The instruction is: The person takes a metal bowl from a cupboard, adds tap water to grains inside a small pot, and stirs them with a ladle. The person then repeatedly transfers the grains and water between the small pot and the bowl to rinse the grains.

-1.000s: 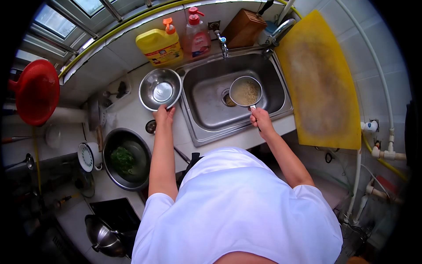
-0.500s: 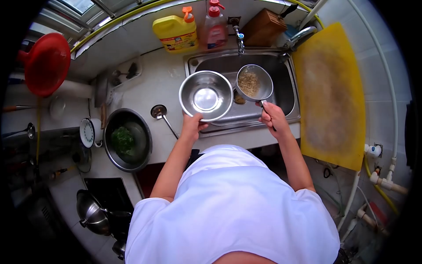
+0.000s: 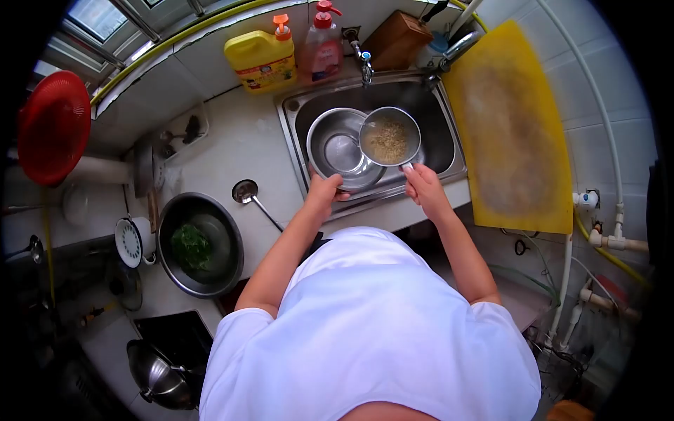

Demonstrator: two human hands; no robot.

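A second ago I had the metal bowl point(image 3: 338, 151) off to the left of the sink point(image 3: 432, 137); now it is over the basin's left part, and the right side of its rim is overlapped by the small pan point(image 3: 388, 138). That brings the two vessels together, with the pan's near-left edge seemingly above the bowl.

My left hand point(image 3: 325, 194) is partly closed on the bowl's near rim, thumb on top. My right hand point(image 3: 425, 188) is curled closed around the pan's handle, close to where it joins the pan. The pan holds pale, grain-like bits in what looks like cloudy liquid; the bowl looks shiny inside.

To the left, a ladle point(image 3: 245, 191) lies on the counter point(image 3: 235, 156), and farther left is a dark basin point(image 3: 226, 235) with greens point(image 3: 190, 247) in it. The tap point(image 3: 366, 69) stands at the sink's far side.

I can't see the drain — the vessels cover that area — nor most of the fingers under the bowl. Whether pan and bowl touch, or the bowl rests on anything, I can't tell.
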